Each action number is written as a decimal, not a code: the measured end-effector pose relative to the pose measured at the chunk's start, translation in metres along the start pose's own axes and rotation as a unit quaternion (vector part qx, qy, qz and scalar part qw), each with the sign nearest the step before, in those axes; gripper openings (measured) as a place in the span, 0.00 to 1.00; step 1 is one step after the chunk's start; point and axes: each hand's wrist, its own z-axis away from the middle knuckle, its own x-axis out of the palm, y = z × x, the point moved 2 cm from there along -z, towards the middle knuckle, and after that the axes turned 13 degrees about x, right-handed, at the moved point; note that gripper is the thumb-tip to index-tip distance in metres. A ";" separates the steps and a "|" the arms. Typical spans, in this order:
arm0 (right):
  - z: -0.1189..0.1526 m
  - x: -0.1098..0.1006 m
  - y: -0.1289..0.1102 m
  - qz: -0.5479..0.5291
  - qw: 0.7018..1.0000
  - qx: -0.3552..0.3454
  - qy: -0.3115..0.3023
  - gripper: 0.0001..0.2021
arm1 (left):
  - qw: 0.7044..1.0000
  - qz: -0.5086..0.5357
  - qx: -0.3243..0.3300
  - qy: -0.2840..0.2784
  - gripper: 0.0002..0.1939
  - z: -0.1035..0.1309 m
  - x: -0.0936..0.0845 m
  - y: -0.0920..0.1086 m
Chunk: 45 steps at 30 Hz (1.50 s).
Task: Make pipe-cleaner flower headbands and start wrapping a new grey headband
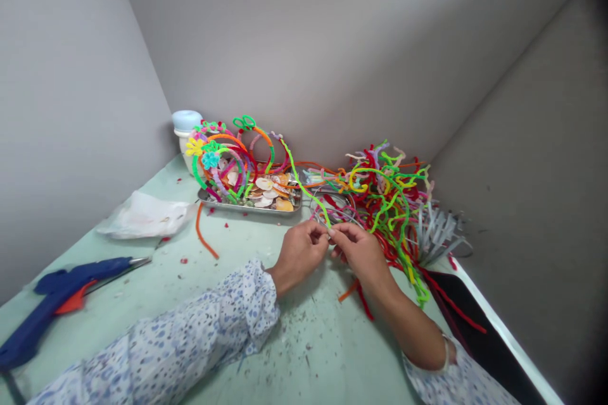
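Note:
A long lime-green pipe cleaner [304, 188] rises from between my fingertips and leans up to the left. Its lower end is pinched by my left hand [303, 249] and my right hand [360, 252], which meet thumb to thumb above the table. Both hands are closed around that end, and the fingers hide whatever else is there. Just behind them lies a tangle of thin grey wire-like loops [319, 201]. To the right of my right hand is a big heap of colourful pipe cleaners [387, 196].
A metal tray [251, 207] holds shells and several pipe-cleaner headbands [230, 152]. Behind it stands a white jar with a blue lid [187, 121]. At left are a plastic bag [145, 215] and a blue glue gun [61, 300]. Grey strips [434, 231] lie right, beside a dark panel [479, 323].

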 end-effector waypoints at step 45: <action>0.002 -0.004 0.006 0.180 0.952 -0.243 0.047 0.11 | 0.996 -0.067 0.056 -0.007 0.08 -0.003 -0.008 0.006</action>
